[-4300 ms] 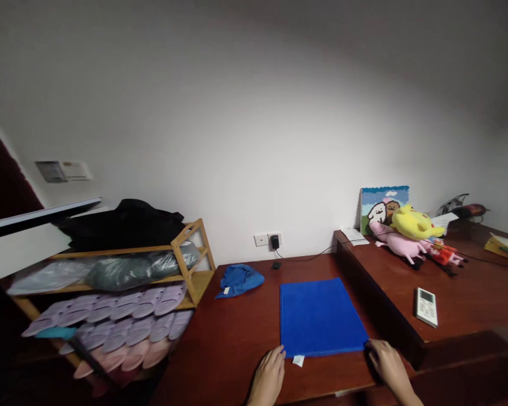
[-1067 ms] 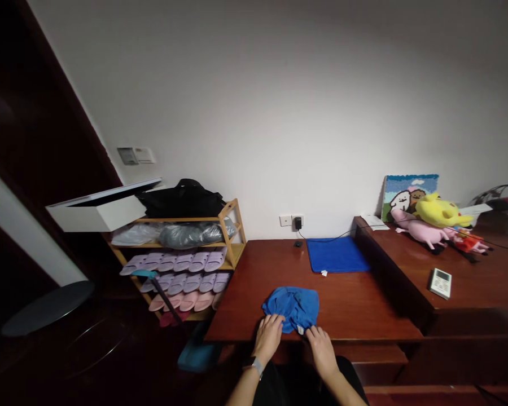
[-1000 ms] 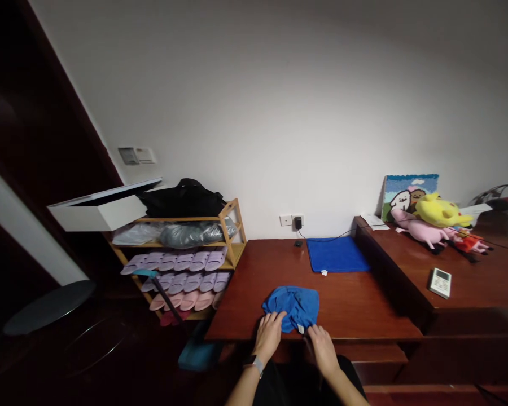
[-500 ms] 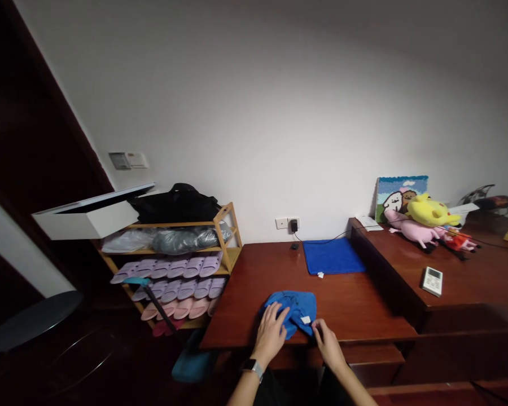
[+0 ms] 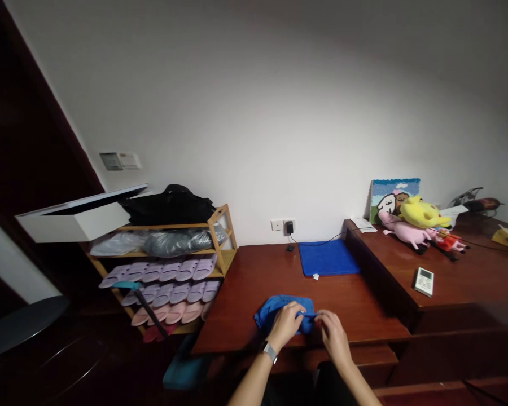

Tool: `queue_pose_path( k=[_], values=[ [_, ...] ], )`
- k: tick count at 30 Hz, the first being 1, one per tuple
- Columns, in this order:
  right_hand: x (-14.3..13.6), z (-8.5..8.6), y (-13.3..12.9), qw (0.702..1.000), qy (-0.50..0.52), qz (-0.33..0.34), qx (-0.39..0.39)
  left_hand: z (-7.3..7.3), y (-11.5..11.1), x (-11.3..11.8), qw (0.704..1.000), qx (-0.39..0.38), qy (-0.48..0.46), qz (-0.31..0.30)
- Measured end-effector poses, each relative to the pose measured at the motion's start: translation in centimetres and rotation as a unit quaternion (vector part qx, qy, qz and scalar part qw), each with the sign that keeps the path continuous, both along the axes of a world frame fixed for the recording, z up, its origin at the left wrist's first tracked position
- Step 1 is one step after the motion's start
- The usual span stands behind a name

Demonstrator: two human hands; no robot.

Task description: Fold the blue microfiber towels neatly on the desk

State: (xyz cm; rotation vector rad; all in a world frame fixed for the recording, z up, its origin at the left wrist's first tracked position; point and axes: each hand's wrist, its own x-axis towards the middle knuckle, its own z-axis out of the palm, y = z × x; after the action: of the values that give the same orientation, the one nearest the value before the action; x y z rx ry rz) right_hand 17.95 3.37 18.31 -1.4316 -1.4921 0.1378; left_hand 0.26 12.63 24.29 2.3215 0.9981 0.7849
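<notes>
A crumpled blue cloth (image 5: 265, 310) lies near the front edge of the reddish-brown wooden table (image 5: 245, 287). My left hand (image 5: 288, 321), with a watch on its wrist, rests over the cloth's right part and pinches its edge. Close by on the right, my right hand (image 5: 331, 327) grips the other end of that edge between thumb and fingers. A short narrow strip of blue fabric is stretched between the two hands. My left hand hides part of the cloth. Farther back, a darker blue cloth (image 5: 329, 258) lies flat on the table with a small white tag at its front edge.
To the left stands a wooden shoe rack (image 5: 226, 248) with several slippers (image 5: 169, 269), a black bag (image 5: 169, 204) and a white box (image 5: 76, 221). On the higher desk at right are plush toys (image 5: 423, 213) and a white remote control (image 5: 424, 281). A black plug (image 5: 289, 227) sits in the wall.
My left hand has moved right and closed on the cloth's edge near my right hand. The white tag on the crumpled cloth no longer shows. The view has shifted slightly.
</notes>
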Motion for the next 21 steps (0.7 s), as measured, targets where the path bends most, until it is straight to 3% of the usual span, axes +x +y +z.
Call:
queue_pose_path(
  k=[2, 5, 9, 15, 21],
  values=[
    [-1.2, 1.9, 0.2, 0.999, 0.009, -0.023, 0.025, 2.0, 0.0, 0.4, 0.998, 0.005, -0.049, 0.037],
    [-4.1, 4.7, 0.0, 0.998, 0.041, 0.024, 0.035, 4.9, -0.3, 1.3, 0.991, 0.011, -0.114, 0.073],
    [-7.0, 7.0, -0.4, 0.993, 0.093, 0.032, 0.066, 8.2, -1.6, 2.1, 0.975, -0.032, -0.201, 0.086],
    [-6.3, 9.1, 0.0, 0.988, 0.119, -0.015, 0.092, 12.2, -3.5, 1.8, 0.939, -0.139, -0.314, 0.030],
    [-5.4, 11.2, -0.4, 0.989, 0.117, 0.026, 0.085, 14.6, -4.3, 1.2, 0.925, -0.201, -0.321, -0.013]
  ],
)
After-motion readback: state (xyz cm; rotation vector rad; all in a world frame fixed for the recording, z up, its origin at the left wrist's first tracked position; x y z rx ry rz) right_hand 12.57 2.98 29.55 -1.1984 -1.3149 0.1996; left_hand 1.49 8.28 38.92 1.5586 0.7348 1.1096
